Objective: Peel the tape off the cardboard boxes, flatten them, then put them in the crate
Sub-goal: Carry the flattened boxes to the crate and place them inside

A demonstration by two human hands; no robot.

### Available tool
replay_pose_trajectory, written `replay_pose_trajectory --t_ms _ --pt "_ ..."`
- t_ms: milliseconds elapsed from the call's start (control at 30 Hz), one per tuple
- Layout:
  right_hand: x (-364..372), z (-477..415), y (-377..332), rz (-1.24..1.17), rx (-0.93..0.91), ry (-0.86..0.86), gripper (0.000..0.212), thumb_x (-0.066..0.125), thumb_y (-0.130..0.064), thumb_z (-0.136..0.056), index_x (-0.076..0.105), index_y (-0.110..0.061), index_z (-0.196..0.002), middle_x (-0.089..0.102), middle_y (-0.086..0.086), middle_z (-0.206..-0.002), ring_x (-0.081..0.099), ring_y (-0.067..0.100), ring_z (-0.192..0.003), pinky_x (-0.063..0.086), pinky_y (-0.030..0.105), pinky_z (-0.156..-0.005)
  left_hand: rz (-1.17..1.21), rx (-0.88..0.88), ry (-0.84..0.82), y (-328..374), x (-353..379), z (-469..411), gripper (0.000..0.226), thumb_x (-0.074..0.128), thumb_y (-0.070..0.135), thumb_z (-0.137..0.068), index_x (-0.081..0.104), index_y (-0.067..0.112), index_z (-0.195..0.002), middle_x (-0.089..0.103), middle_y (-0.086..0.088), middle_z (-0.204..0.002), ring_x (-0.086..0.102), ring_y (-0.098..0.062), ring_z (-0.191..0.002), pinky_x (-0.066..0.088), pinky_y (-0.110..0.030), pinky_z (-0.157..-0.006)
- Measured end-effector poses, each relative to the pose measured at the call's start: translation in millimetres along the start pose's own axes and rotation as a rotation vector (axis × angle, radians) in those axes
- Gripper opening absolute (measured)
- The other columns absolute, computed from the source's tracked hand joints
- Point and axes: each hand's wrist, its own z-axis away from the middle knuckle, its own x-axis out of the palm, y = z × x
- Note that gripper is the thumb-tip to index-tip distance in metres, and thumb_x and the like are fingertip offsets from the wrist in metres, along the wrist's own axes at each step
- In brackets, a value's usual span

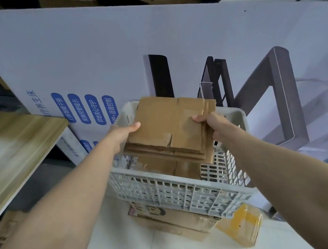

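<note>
While we hold the stack (172, 129) of flattened boxes over the crate (168, 189), the step in hand reads as the last one: stowing.
Grip: our left hand (125, 135) clamps the stack's left edge, thumb on top; our right hand (211, 126) clamps the right edge.
Position: stack roughly flat, just above the rim, over cardboard (160, 165) lying inside.
Crate: propped on a box (172, 222); tape wad (242, 225) beside it on the floor.
Next, as we judge it: lower the stack squarely between the walls, clear of the far rim, then loosen both grips.
</note>
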Motion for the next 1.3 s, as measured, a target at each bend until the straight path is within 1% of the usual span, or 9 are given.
replay_pose_trajectory --t_ms 67,133,267,367,600,867,1000,1167,1300 --pt "-0.7 -5.0 4.4 0.042 0.035 -0.009 0.039 0.079 -0.01 -0.069 0.064 -0.01 -0.105 0.071 0.008 -0.095 0.067 0.026 -0.086 0.054 0.034 -0.064 -0.082 0.016 -0.104 5.5 1.5 -1.4 0.067 0.078 0.044 -0.067 0.054 0.009 -0.119 0.063 -0.008 -0.117 0.061 -0.02 -0.099 0.051 -0.035 -0.08" --pt "-0.6 -12.4 8.6 0.081 0.064 0.01 0.045 0.081 -0.013 -0.068 0.062 -0.008 -0.109 0.07 0.009 -0.096 0.066 0.027 -0.087 0.055 0.038 -0.07 -0.121 0.007 -0.164 8.8 7.4 -6.9 0.05 0.077 0.04 -0.072 0.059 0.009 -0.107 0.067 -0.008 -0.11 0.064 -0.018 -0.09 0.051 -0.03 -0.069" --pt "-2.0 -32.5 18.7 0.186 0.122 0.072 0.05 0.082 -0.019 -0.07 0.057 -0.006 -0.111 0.067 0.011 -0.102 0.064 0.027 -0.087 0.055 0.04 -0.068 -0.158 -0.048 -0.194 2.1 23.0 -30.3 0.051 0.076 0.029 -0.077 0.054 0.006 -0.117 0.062 -0.014 -0.121 0.062 -0.026 -0.101 0.05 -0.04 -0.091" --pt "-3.3 -49.6 37.4 0.27 0.193 0.1 0.055 0.082 -0.018 -0.071 0.055 -0.002 -0.116 0.063 0.013 -0.11 0.063 0.03 -0.096 0.054 0.049 -0.082 -0.223 -0.128 -0.223 -9.5 34.8 -51.3 0.038 0.073 0.027 -0.08 0.055 0.006 -0.106 0.062 -0.016 -0.119 0.061 -0.028 -0.098 0.05 -0.041 -0.089" --pt "11.2 -87.1 83.6 0.451 0.359 0.158 0.05 0.076 -0.028 -0.078 0.049 -0.004 -0.113 0.059 0.013 -0.107 0.06 0.031 -0.095 0.052 0.049 -0.086 -0.426 -0.218 -0.268 -35.2 43.4 -111.7 0.075 0.075 0.035 -0.078 0.042 0.003 -0.137 0.049 -0.014 -0.138 0.047 -0.032 -0.124 0.038 -0.045 -0.106" --pt "23.5 -130.5 101.6 0.509 0.36 0.259 0.062 0.076 -0.032 -0.077 0.044 -0.005 -0.122 0.055 0.007 -0.097 0.055 0.024 -0.09 0.05 0.037 -0.081 -0.487 -0.264 -0.3 -54.1 52.4 -166.8 0.082 0.073 0.04 -0.078 0.033 0.006 -0.143 0.043 -0.015 -0.142 0.043 -0.033 -0.128 0.038 -0.047 -0.106" --pt "24.6 -142.9 120.1 0.539 0.364 0.27 0.064 0.075 -0.034 -0.078 0.047 -0.003 -0.126 0.058 0.01 -0.106 0.056 0.025 -0.097 0.05 0.036 -0.084 -0.527 -0.24 -0.228 -70.2 61.6 -182.1 0.089 0.074 0.037 -0.078 0.024 0.011 -0.147 0.034 -0.012 -0.149 0.035 -0.032 -0.134 0.033 -0.044 -0.109" --pt "28.9 -158.9 132.2 0.6 0.372 0.335 0.057 0.075 -0.035 -0.078 0.052 -0.001 -0.117 0.056 0.007 -0.083 0.054 0.018 -0.069 0.048 0.031 -0.066 -0.461 -0.265 -0.235 -84.9 68.1 -203.6 0.082 0.077 0.03 -0.076 0.033 0.009 -0.143 0.042 -0.013 -0.144 0.04 -0.031 -0.131 0.034 -0.045 -0.109" --pt "26.9 -168.5 139.6 0.603 0.331 0.366 0.057 0.078 -0.032 -0.075 0.053 -0.003 -0.118 0.06 0.009 -0.102 0.059 0.023 -0.088 0.052 0.035 -0.079 -0.49 -0.28 -0.252 -93.0 76.8 -212.2 0.075 0.076 0.027 -0.078 0.039 0.006 -0.139 0.044 -0.013 -0.141 0.042 -0.031 -0.128 0.037 -0.043 -0.107"
